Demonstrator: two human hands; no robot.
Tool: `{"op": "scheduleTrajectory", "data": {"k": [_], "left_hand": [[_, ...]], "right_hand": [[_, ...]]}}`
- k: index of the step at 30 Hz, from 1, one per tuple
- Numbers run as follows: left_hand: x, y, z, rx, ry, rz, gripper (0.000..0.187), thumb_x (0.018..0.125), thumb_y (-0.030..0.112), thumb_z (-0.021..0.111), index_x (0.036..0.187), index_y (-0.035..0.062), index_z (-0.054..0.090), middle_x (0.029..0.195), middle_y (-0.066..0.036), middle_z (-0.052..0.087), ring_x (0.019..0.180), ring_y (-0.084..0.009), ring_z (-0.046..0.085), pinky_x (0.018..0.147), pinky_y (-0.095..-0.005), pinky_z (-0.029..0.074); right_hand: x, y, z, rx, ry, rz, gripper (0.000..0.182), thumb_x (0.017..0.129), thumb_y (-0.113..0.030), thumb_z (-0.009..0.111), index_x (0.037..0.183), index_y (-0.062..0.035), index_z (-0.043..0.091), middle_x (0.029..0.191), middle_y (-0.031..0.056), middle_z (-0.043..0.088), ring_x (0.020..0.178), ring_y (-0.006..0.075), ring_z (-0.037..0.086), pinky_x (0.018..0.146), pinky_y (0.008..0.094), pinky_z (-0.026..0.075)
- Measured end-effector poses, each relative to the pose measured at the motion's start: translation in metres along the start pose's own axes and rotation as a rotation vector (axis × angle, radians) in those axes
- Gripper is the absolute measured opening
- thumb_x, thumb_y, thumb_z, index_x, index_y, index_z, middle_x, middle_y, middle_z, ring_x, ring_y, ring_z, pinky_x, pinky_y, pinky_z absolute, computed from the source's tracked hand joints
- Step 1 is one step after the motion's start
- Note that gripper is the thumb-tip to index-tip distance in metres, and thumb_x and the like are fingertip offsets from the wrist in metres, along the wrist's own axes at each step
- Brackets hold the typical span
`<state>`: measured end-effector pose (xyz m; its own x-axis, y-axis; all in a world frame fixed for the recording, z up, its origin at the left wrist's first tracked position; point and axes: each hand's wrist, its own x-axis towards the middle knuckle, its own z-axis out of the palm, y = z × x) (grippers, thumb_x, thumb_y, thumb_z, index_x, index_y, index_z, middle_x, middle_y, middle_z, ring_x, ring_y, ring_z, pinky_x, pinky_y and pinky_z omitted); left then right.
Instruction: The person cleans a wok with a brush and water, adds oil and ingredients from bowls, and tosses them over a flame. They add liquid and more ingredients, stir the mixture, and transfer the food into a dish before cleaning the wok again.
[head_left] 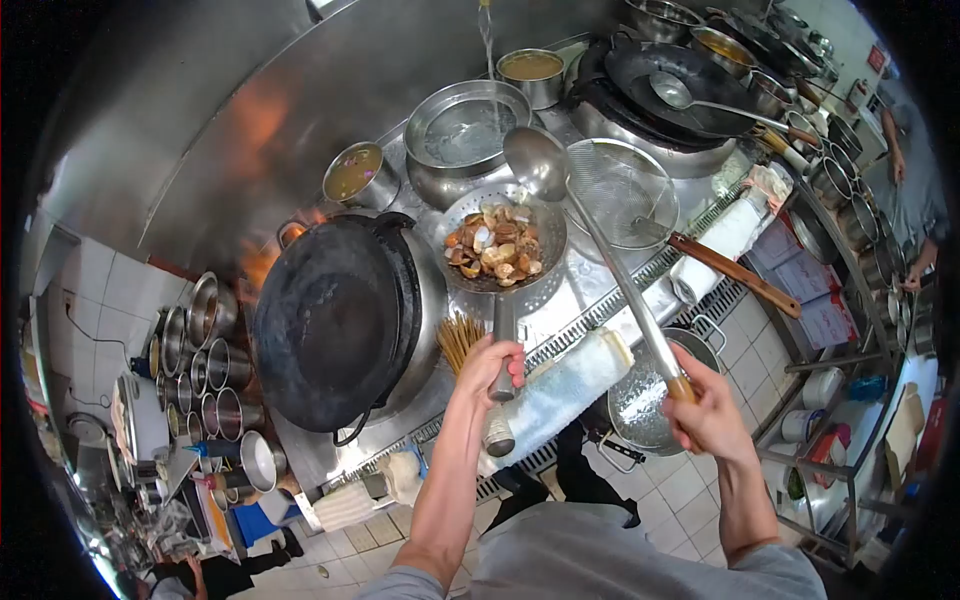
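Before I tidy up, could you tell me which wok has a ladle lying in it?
The wok beyond the mesh strainer has the ladle; the left wok has none.

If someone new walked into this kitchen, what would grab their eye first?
Probably the orange flames at the far edge of the black wok on the left. Next, the browned, chunky food in the perforated scoop at center, its handle in the left hand, and the long ladle in the right hand, its bowl near the mesh strainer.

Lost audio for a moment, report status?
Left hand on strainer handle, brown pieces in strainer. Right hand gripping ladle, raised. Bamboo brush beside left hand.
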<state>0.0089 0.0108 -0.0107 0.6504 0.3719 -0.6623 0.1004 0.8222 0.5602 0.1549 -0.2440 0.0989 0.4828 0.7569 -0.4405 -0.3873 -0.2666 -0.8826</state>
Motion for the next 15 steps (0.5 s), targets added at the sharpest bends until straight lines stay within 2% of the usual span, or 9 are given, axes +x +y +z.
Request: {"op": "scheduleTrajectory", "data": {"k": [2,3,5,6,7,9,11,13,15], "left_hand": [[-0.02,0.003,0.004,0.051,0.011,0.061,0.017,0.081,-0.003,0.051,0.096,0.0018,0.044,0.067,-0.005,0.046,0.046,-0.01,0.044,0.036,-0.0244,0.037],[-0.027,0.006,0.003,0.058,0.003,0.058,0.017,0.081,-0.003,0.051,0.096,0.0018,0.044,0.067,-0.005,0.046,0.046,-0.01,0.044,0.036,-0.0244,0.037],[-0.04,0.002,-0.002,-0.251,-0.246,0.037,0.019,0.082,-0.002,0.05,0.099,0.0028,0.044,0.066,-0.005,0.045,0.045,-0.0099,0.043,0.036,-0.0241,0.036],[-0.027,-0.009,-0.014,-0.229,-0.245,0.034,0.026,0.08,-0.003,0.05,0.104,0.0035,0.042,0.068,-0.007,0.046,0.046,-0.0121,0.045,0.035,-0.0273,0.039],[-0.025,-0.01,-0.013,-0.228,-0.245,0.036,0.026,0.08,-0.003,0.05,0.104,0.0035,0.042,0.068,-0.007,0.046,0.046,-0.0121,0.045,0.035,-0.0273,0.039],[-0.017,-0.004,-0.004,0.077,-0.017,0.098,0.026,0.081,-0.003,0.049,0.104,0.0047,0.042,0.067,-0.006,0.046,0.045,-0.0114,0.044,0.035,-0.0275,0.038],[-0.016,0.0,-0.001,-0.019,-0.032,0.075,0.027,0.08,-0.003,0.05,0.104,0.0041,0.042,0.067,-0.007,0.046,0.044,-0.012,0.044,0.035,-0.0281,0.039],[-0.02,-0.006,-0.004,-0.029,-0.037,0.073,0.028,0.079,-0.003,0.051,0.105,0.0043,0.041,0.066,-0.007,0.046,0.044,-0.0122,0.044,0.035,-0.0278,0.039],[-0.025,-0.013,-0.011,-0.075,-0.116,0.076,0.029,0.079,-0.003,0.052,0.105,0.004,0.041,0.066,-0.006,0.046,0.045,-0.0124,0.045,0.035,-0.028,0.038]], "right_hand": [[-0.022,0.008,-0.012,0.363,-0.038,0.022,0.07,0.074,0.009,0.054,0.139,-0.0071,0.032,0.058,0.0043,0.049,0.036,0.0091,0.042,0.033,0.0219,0.032],[-0.026,0.017,-0.014,0.368,-0.029,0.016,0.07,0.074,0.009,0.054,0.139,-0.0071,0.032,0.058,0.0043,0.049,0.036,0.0091,0.042,0.033,0.0219,0.032],[-0.033,0.039,-0.015,0.527,-0.069,0.054,0.072,0.074,0.011,0.053,0.14,-0.0103,0.031,0.059,0.0054,0.049,0.036,0.0099,0.042,0.033,0.0222,0.032],[-0.039,0.037,-0.003,0.296,0.023,0.025,0.073,0.074,0.012,0.051,0.14,-0.0115,0.03,0.061,0.0059,0.05,0.036,0.01,0.042,0.033,0.0223,0.032],[-0.043,0.038,-0.004,0.296,0.022,0.023,0.073,0.074,0.012,0.051,0.14,-0.0115,0.03,0.061,0.0059,0.05,0.036,0.01,0.042,0.033,0.0223,0.032],[-0.047,0.039,-0.008,0.332,-0.049,-0.054,0.074,0.074,0.012,0.05,0.141,-0.0121,0.028,0.061,0.0067,0.05,0.037,0.0103,0.042,0.033,0.023,0.032],[-0.051,0.039,-0.016,0.387,-0.073,-0.052,0.075,0.074,0.012,0.05,0.142,-0.0113,0.027,0.061,0.0067,0.048,0.037,0.0105,0.042,0.033,0.0231,0.032],[-0.057,0.04,-0.023,0.824,-0.248,0.081,0.075,0.074,0.013,0.05,0.142,-0.011,0.026,0.061,0.0058,0.047,0.037,0.0106,0.043,0.034,0.0224,0.032],[-0.054,0.05,-0.021,0.956,-0.263,0.125,0.075,0.075,0.013,0.05,0.142,-0.0115,0.026,0.061,0.0042,0.046,0.038,0.0105,0.043,0.034,0.0218,0.032]]}}
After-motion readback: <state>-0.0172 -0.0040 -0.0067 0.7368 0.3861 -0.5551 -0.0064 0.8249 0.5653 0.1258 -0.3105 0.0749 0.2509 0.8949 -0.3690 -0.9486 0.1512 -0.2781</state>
